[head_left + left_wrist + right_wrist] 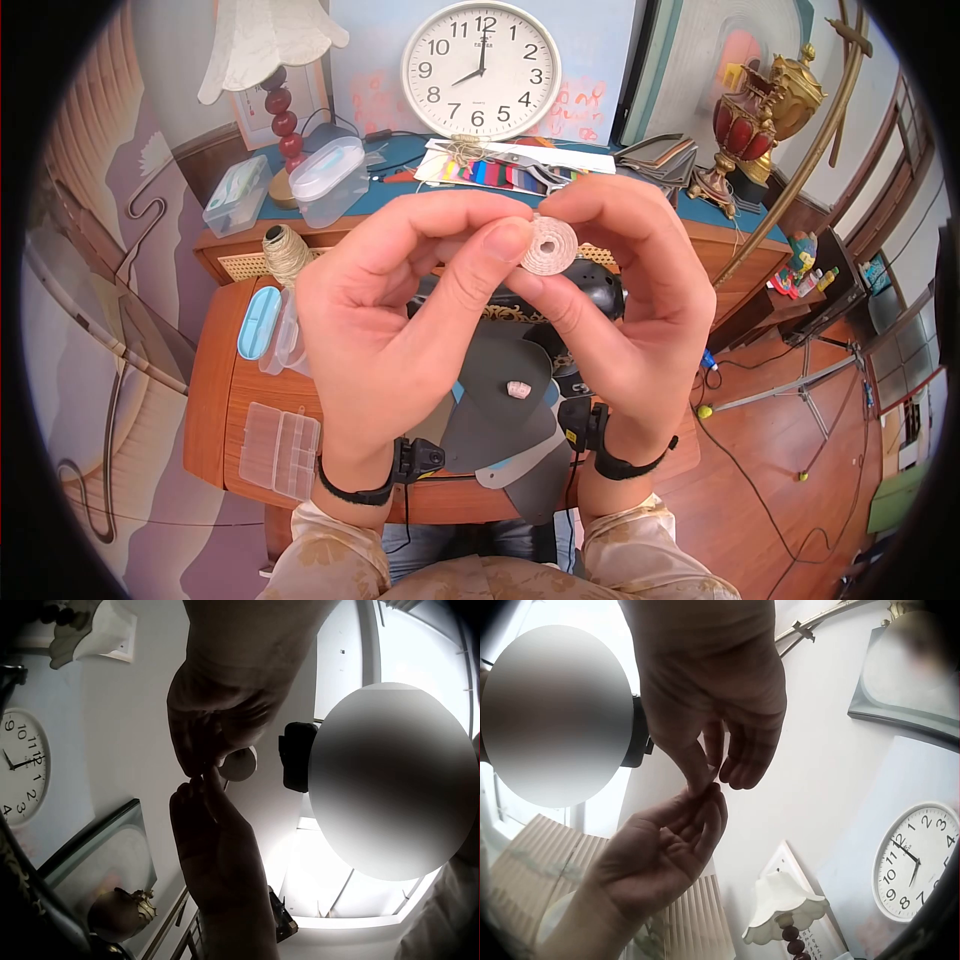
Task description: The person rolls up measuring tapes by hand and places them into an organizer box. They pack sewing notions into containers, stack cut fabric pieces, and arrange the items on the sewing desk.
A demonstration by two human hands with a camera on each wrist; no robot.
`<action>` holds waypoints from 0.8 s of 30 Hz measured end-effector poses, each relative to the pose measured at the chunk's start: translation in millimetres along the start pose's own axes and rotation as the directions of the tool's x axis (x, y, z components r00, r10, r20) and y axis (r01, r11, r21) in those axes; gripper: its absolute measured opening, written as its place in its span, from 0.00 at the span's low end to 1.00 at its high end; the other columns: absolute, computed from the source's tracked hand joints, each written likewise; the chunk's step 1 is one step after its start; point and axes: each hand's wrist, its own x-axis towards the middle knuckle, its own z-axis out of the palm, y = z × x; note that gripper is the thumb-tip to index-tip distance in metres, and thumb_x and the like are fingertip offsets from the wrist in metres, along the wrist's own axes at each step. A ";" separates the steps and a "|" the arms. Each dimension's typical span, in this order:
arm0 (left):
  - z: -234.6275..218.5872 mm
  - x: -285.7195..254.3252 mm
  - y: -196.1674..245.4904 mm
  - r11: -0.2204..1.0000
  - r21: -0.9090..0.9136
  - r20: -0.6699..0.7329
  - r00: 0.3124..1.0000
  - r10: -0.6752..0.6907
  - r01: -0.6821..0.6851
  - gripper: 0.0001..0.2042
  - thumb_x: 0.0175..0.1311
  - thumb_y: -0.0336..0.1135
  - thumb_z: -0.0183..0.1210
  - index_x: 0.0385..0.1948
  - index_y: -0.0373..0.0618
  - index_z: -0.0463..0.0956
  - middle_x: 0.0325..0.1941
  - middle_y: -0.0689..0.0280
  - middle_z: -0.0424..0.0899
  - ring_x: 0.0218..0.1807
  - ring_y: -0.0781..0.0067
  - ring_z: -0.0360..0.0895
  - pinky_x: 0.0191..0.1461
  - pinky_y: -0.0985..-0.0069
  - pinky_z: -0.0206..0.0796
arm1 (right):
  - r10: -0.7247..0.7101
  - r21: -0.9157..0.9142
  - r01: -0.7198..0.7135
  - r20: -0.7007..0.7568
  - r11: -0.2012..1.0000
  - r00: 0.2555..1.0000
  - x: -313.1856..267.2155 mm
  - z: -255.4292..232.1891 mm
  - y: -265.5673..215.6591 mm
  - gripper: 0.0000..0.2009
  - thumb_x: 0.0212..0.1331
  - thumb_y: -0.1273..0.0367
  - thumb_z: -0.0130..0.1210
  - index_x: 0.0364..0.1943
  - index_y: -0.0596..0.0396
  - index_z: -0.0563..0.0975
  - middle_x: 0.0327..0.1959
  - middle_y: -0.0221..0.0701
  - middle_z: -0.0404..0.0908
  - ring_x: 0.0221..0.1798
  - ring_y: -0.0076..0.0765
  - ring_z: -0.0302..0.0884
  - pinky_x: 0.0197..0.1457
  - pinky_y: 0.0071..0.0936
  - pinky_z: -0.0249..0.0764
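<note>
Pinched between both hands in the head view is a flat, pale pink-white spiral coil (562, 238) with a small hole in its middle. My left hand (400, 300) holds its left edge with thumb and fingertips. From the right, my right hand (640, 300) pinches the lower and upper edge, fingers arched. The coil (240, 763) also shows as a dark disc in the left wrist view, beside the meeting fingertips. Below the hands, a small pinkish roll (518, 389) lies on dark grey sheets (490, 420). In the right wrist view the fingers mostly hide the coil.
On the left of the wooden desk are a twine spool (287, 258), a light-blue oval case (259, 322) and a clear compartment box (280, 450). Behind stand a lamp (275, 45), a wall clock (482, 70), clear boxes (330, 182), scissors (545, 174) and colour swatches (470, 172).
</note>
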 end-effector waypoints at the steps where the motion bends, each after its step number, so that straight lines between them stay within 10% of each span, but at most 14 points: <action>1: 0.1 -0.1 0.3 1.000 -0.003 0.008 1.000 -0.004 0.004 0.07 0.69 0.23 0.61 0.45 0.29 0.81 0.41 0.59 0.87 0.42 0.78 0.83 0.47 0.81 0.75 | 0.000 0.000 0.000 0.000 1.000 1.000 -0.2 0.7 0.1 0.20 0.49 0.81 0.69 0.48 0.65 0.78 0.50 0.36 0.78 0.52 0.30 0.78 0.56 0.28 0.77; 24: -2.6 2.7 -4.2 0.994 -0.104 0.081 0.997 -0.018 0.027 0.15 0.60 0.17 0.66 0.47 0.32 0.75 0.43 0.55 0.88 0.45 0.73 0.86 0.49 0.79 0.79 | -0.109 0.023 0.109 0.017 0.994 0.994 2.9 3.7 3.1 0.19 0.49 0.78 0.70 0.46 0.63 0.78 0.49 0.41 0.79 0.53 0.37 0.77 0.56 0.31 0.75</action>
